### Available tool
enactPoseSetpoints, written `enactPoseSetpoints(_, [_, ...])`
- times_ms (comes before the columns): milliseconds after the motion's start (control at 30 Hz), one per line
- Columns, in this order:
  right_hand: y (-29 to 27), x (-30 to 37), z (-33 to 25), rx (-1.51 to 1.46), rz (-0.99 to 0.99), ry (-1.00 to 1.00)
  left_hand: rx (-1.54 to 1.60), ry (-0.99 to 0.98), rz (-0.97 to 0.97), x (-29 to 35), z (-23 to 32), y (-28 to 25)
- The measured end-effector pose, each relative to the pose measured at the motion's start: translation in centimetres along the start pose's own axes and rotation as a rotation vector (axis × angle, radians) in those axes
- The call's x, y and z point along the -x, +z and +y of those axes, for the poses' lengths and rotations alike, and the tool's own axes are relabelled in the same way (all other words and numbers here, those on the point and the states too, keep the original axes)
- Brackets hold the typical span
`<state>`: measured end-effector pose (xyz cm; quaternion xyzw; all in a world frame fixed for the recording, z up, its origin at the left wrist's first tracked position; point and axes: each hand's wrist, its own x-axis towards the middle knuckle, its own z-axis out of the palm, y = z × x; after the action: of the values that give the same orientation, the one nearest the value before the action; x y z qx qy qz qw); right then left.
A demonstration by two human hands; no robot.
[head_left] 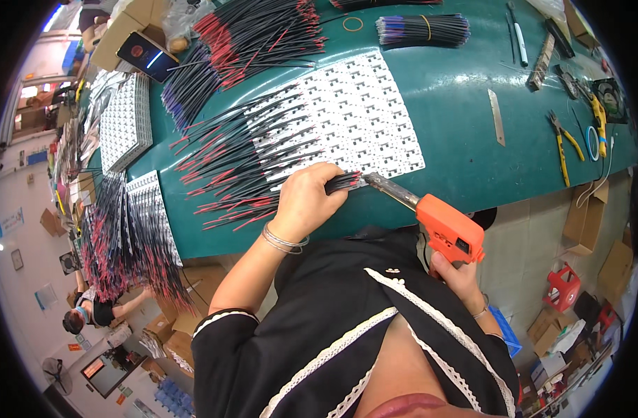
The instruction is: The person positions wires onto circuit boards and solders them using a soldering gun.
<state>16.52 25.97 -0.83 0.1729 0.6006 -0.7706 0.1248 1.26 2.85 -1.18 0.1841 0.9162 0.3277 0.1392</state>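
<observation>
My left hand [306, 198] is closed around a small bunch of black wires [344, 182] with red tips, over the near edge of a white panel of circuit boards [360, 111]. My right hand [459, 276] grips the handle of an orange soldering gun [448, 224]. The gun's metal tip points left and sits close to the wire ends; whether it touches them I cannot tell. Rows of black wires with red ends [228, 164] stretch from the panel's left part out over the green table [465, 174].
Behind the panel lie a large heap of wires [263, 42] and a banded bundle [423, 29]. Left are a phone [147, 56], stacked panels [126, 122] and wired panels [151, 209] hanging off the edge. Pliers [564, 146] and a blade [496, 117] lie right. A person [96, 310] is beyond.
</observation>
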Motion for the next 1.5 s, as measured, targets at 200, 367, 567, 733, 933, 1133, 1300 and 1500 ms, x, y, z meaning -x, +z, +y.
enactPoseSetpoints(200, [0.1,-0.3,0.0,0.011,-0.004,0.027,-0.018,0.011,0.014,-0.1,-0.2,0.2])
enactPoseSetpoints(367, [0.1,0.0,0.0,0.016,0.004,0.065,-0.009,0.004,0.030,0.1,0.0,0.2])
enactPoseSetpoints(567, [-0.3,0.1,0.5,-0.031,0.006,0.010,-0.010,0.019,0.035,0.0,0.0,0.3])
enactPoseSetpoints(733, [-0.4,0.1,0.5,-0.055,0.017,0.012,-0.010,0.038,0.034,-0.1,0.0,0.2])
enactPoseSetpoints(933, [-0.4,0.2,0.4,-0.036,0.008,0.046,0.018,0.022,-0.046,-0.5,0.1,-0.5])
enactPoseSetpoints(1133, [-0.3,0.4,0.6,-0.057,0.005,0.039,0.030,0.070,-0.086,-0.5,0.2,-0.5])
enactPoseSetpoints(1300, [-0.5,0.4,0.5,-0.045,0.011,0.052,0.026,0.073,-0.099,-0.6,0.6,-0.3])
enactPoseSetpoints(1500, [-0.8,-0.1,0.6,-0.094,0.054,0.025,-0.029,0.080,-0.107,-1.2,0.4,-0.4])
